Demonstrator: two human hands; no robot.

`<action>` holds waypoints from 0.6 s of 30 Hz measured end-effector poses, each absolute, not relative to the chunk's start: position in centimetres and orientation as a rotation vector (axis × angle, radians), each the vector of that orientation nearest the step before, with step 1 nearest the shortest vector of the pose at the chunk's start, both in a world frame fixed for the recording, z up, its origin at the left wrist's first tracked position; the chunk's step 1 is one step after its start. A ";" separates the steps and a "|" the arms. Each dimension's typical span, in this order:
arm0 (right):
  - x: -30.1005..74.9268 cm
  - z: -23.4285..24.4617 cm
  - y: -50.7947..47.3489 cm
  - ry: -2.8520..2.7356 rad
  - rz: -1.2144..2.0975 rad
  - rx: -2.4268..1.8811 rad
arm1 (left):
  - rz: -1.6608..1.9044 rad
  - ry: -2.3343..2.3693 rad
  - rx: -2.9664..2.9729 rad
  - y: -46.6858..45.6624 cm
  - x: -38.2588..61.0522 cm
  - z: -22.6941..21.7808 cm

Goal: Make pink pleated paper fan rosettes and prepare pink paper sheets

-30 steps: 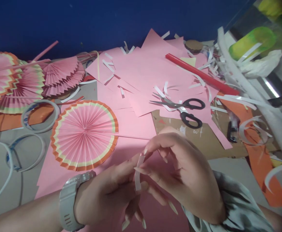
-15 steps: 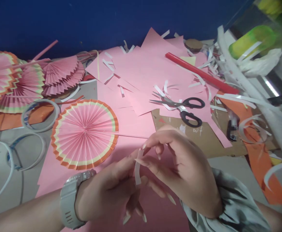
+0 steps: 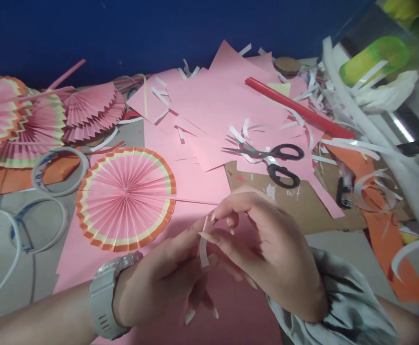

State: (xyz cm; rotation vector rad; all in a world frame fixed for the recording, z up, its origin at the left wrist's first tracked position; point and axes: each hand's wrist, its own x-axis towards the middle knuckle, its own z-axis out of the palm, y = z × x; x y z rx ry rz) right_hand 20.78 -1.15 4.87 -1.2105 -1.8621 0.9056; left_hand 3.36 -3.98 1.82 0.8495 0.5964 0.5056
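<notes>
Low in the middle of the view, my left hand [image 3: 166, 282] and my right hand [image 3: 270, 254] meet over a pink sheet [image 3: 87, 254]. Both pinch a short white strip [image 3: 203, 251] that stands roughly upright between their fingertips. My left wrist wears a pale grey watch [image 3: 105, 297], and a grey sleeve [image 3: 342, 306] covers my right forearm. A round pleated pink fan [image 3: 125, 199] with orange and yellow rim lies flat just beyond my left hand.
Black-handled scissors [image 3: 267, 160] lie on pink sheets [image 3: 216, 110] among white strip scraps. A red stick [image 3: 299, 110] lies behind them. More pleated fans [image 3: 33, 120] are stacked at the left, with tape rings [image 3: 60, 170] beside them. Orange paper [image 3: 392, 239] and brown cardboard [image 3: 303, 206] lie at the right.
Both hands have stayed in place with the strip pinched. The fingertips have closed in slightly and the strip's lower end has risen a little.
</notes>
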 end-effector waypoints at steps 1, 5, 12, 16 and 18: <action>20.8 4.9 -1.1 -1.858 0.904 -1.213 | 0.503 0.593 0.849 -4.0 3.4 1.9; 20.8 4.9 -0.9 -1.849 0.916 -1.212 | 0.472 0.621 0.880 -3.8 3.5 2.1; 20.8 4.7 -1.0 -1.864 0.894 -1.252 | 0.432 0.660 0.926 -4.1 3.1 1.8; 20.8 4.7 -1.1 -1.858 0.868 -1.271 | 0.424 0.650 0.934 -3.9 3.2 1.9; 20.7 4.7 -1.0 -1.854 0.860 -1.271 | 0.416 0.646 0.912 -3.8 3.4 2.1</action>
